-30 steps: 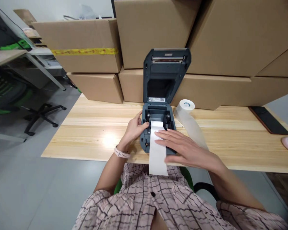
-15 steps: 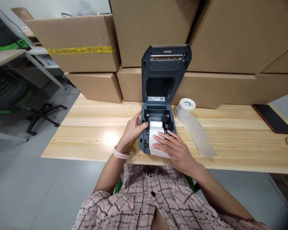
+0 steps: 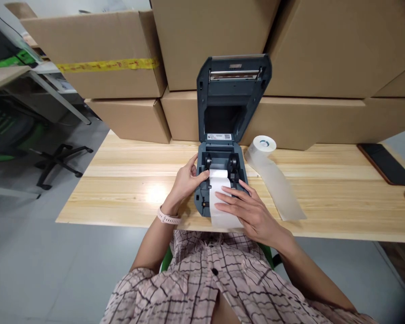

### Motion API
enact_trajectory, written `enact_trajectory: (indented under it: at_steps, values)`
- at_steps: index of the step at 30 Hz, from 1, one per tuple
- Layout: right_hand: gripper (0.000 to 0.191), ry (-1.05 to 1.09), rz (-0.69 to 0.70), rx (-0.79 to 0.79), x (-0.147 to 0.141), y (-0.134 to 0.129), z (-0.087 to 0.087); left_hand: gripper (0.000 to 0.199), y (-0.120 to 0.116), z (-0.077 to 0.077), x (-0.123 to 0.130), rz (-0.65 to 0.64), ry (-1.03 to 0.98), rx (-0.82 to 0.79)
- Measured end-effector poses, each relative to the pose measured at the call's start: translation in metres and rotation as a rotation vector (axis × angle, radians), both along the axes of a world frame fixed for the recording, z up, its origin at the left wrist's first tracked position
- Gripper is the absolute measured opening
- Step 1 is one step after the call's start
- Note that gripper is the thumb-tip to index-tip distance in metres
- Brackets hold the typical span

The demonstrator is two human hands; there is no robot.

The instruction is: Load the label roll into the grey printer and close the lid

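The white paper strip (image 3: 221,219), seen overhanging the pale wooden table (image 3: 121,180) a second earlier, was shortened over the open dark-grey plastic printer (image 3: 218,148), leaving less loose. The printer's side was clasped by the left hand (image 3: 188,179); the strip was touched by the right hand (image 3: 253,211), fingers spread, pinching not discernible.

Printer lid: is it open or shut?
Open: the lid stands raised and tilted behind the printer's base, leaving the white paper inside exposed.
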State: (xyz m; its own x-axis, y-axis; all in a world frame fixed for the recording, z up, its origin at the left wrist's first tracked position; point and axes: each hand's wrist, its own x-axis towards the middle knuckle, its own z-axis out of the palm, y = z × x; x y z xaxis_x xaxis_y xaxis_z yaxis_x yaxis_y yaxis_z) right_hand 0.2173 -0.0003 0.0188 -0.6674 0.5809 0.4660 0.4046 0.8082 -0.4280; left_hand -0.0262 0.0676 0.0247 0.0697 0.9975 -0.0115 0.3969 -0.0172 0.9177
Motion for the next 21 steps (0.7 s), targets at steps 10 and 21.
enact_trajectory:
  at_steps: [10, 21]
  values:
    - [0.058, -0.035, 0.035, -0.048, 0.006, 0.000, -0.002, 0.082, 0.002, -0.002, -0.001, 0.007, 0.016, -0.011]
    - [0.040, 0.261, -0.199, 0.022, 0.050, 0.062, 0.142, 0.082, 0.003, -0.005, -0.001, 0.017, -0.059, -0.028]
